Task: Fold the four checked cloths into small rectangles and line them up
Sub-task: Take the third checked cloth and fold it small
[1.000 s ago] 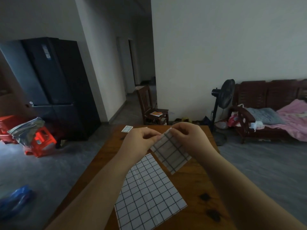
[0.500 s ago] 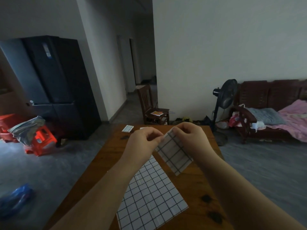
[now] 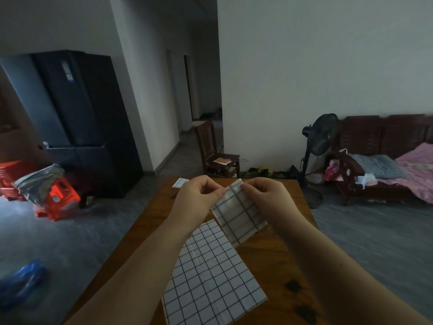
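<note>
I hold a partly folded white checked cloth (image 3: 239,213) up in the air above the wooden table (image 3: 276,252). My left hand (image 3: 198,195) pinches its top left corner and my right hand (image 3: 267,198) pinches the top edge right beside it. The cloth hangs down tilted. Beneath it a larger checked cloth (image 3: 210,275) lies spread flat on the table near me. A small folded checked cloth (image 3: 180,183) rests at the table's far left corner.
A wooden chair (image 3: 216,156) stands beyond the table's far edge. A standing fan (image 3: 321,141) and a sofa with bedding (image 3: 393,165) are to the right. A dark fridge (image 3: 77,123) and red stools (image 3: 56,195) are on the left.
The held cloth and both hands have stayed nearly in place; my fingers have shifted slightly along the top edge.
</note>
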### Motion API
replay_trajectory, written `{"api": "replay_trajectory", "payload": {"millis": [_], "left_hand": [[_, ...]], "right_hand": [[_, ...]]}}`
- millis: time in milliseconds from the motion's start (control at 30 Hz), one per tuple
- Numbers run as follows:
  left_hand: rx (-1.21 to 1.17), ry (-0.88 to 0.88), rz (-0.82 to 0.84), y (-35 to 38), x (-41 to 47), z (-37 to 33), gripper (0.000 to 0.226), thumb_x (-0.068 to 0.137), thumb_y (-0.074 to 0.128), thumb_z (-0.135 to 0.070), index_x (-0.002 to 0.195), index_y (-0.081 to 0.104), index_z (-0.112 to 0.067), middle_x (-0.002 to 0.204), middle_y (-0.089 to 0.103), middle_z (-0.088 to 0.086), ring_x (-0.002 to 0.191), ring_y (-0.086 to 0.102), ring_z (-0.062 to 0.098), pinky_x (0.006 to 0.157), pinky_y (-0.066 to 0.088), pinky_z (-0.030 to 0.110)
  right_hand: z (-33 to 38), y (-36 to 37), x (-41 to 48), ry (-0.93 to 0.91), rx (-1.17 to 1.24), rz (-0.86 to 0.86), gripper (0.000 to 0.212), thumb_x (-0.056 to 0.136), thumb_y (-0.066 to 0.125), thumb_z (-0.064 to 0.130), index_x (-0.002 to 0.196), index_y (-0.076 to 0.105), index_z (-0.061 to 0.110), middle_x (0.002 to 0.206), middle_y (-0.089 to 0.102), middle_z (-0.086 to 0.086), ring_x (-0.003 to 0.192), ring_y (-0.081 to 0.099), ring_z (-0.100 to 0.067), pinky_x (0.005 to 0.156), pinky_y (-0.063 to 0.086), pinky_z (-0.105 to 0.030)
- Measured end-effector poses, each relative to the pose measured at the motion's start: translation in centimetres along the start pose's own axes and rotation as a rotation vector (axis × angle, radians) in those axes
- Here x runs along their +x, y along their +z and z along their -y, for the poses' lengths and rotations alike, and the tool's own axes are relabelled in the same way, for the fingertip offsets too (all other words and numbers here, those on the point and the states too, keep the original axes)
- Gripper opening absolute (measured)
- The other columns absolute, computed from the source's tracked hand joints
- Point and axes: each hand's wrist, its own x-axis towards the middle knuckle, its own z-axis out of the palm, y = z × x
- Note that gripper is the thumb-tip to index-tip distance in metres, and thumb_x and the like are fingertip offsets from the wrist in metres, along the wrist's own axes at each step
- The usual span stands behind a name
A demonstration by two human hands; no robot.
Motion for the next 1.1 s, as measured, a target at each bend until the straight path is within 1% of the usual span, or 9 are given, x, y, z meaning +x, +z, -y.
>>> {"api": "replay_trajectory", "payload": {"millis": [133, 233, 333, 433, 533, 800, 900, 1033, 1100], "left_hand": [[0.013, -0.060, 0.091, -0.6, 0.5, -0.2, 0.011, 0.092, 0.071, -0.029, 0.102, 0.068, -0.025, 0.095, 0.074, -0.005, 0.089, 0.070, 0.008, 0.081, 0.057, 0.029], [0.039, -0.049, 0.169, -0.9, 1.1, -0.5, 0.022, 0.093, 0.069, -0.037, 0.115, 0.067, -0.035, 0.104, 0.072, -0.010, 0.098, 0.068, 0.006, 0.085, 0.055, 0.029], [0.060, -0.005, 0.170, -0.5, 1.5, -1.0, 0.019, 0.091, 0.069, -0.043, 0.109, 0.072, -0.038, 0.106, 0.071, -0.015, 0.100, 0.065, 0.001, 0.079, 0.051, 0.023], [0.057, 0.009, 0.100, 0.2, 1.6, -1.3, 0.011, 0.092, 0.071, -0.038, 0.099, 0.076, -0.032, 0.096, 0.073, -0.014, 0.088, 0.064, -0.005, 0.070, 0.043, 0.014], [-0.010, -0.007, 0.017, 0.5, 1.7, -1.0, 0.008, 0.094, 0.069, -0.035, 0.094, 0.075, -0.029, 0.091, 0.073, -0.011, 0.086, 0.066, 0.002, 0.070, 0.048, 0.019], [-0.080, -0.065, -0.121, 0.8, 1.7, -0.3, 0.007, 0.096, 0.067, -0.033, 0.094, 0.072, -0.029, 0.094, 0.072, -0.007, 0.091, 0.068, 0.011, 0.073, 0.055, 0.027], [-0.070, -0.097, -0.166, 0.4, 1.7, -0.2, 0.007, 0.096, 0.065, -0.035, 0.092, 0.069, -0.032, 0.094, 0.070, -0.008, 0.088, 0.065, 0.008, 0.066, 0.049, 0.021], [-0.092, -0.114, -0.240, -0.9, 1.9, 0.1, 0.009, 0.097, 0.065, -0.033, 0.098, 0.072, -0.028, 0.095, 0.069, -0.009, 0.090, 0.062, 0.007, 0.068, 0.045, 0.023], [-0.095, -0.123, -0.292, -1.6, 1.8, 0.4, 0.009, 0.098, 0.063, -0.033, 0.099, 0.071, -0.028, 0.095, 0.068, -0.009, 0.091, 0.062, 0.008, 0.069, 0.046, 0.024]], "right_hand": [[0.2, -0.1, 0.3, -0.043, -0.091, -0.004, 0.011, 0.098, 0.058, 0.035, 0.090, 0.064, 0.032, 0.091, 0.065, 0.008, 0.085, 0.062, -0.009, 0.068, 0.051, -0.023], [0.3, -0.3, 0.4, -0.080, -0.149, 0.021, 0.010, 0.098, 0.059, 0.034, 0.089, 0.063, 0.032, 0.089, 0.065, 0.008, 0.083, 0.062, -0.007, 0.066, 0.050, -0.021], [0.5, -0.1, 0.3, -0.119, -0.165, 0.049, 0.010, 0.097, 0.060, 0.035, 0.088, 0.064, 0.032, 0.086, 0.067, 0.010, 0.081, 0.063, -0.003, 0.064, 0.048, -0.018], [0.6, 0.1, 0.4, -0.149, -0.170, 0.050, 0.011, 0.096, 0.060, 0.037, 0.087, 0.065, 0.034, 0.086, 0.067, 0.012, 0.081, 0.063, -0.001, 0.065, 0.048, -0.016], [0.3, 0.2, 0.4, -0.115, -0.130, 0.066, 0.009, 0.098, 0.059, 0.036, 0.093, 0.066, 0.033, 0.089, 0.068, 0.011, 0.083, 0.063, -0.001, 0.064, 0.049, -0.016], [-0.7, 0.0, 0.0, -0.092, -0.118, 0.073, 0.011, 0.099, 0.057, 0.032, 0.091, 0.064, 0.036, 0.089, 0.068, 0.010, 0.079, 0.066, -0.004, 0.059, 0.052, -0.015], [-1.3, 0.0, -0.2, -0.076, -0.113, 0.062, 0.010, 0.099, 0.057, 0.031, 0.093, 0.064, 0.034, 0.087, 0.068, 0.009, 0.073, 0.066, -0.003, 0.055, 0.048, -0.010], [-2.5, -0.3, -0.2, -0.071, -0.102, 0.017, 0.014, 0.098, 0.058, 0.028, 0.088, 0.066, 0.033, 0.082, 0.070, 0.008, 0.070, 0.065, 0.005, 0.056, 0.049, -0.011], [-3.1, -0.4, -0.2, -0.041, -0.077, 0.004, 0.014, 0.098, 0.059, 0.026, 0.088, 0.067, 0.029, 0.081, 0.071, 0.006, 0.069, 0.066, 0.001, 0.059, 0.051, -0.014]]}}
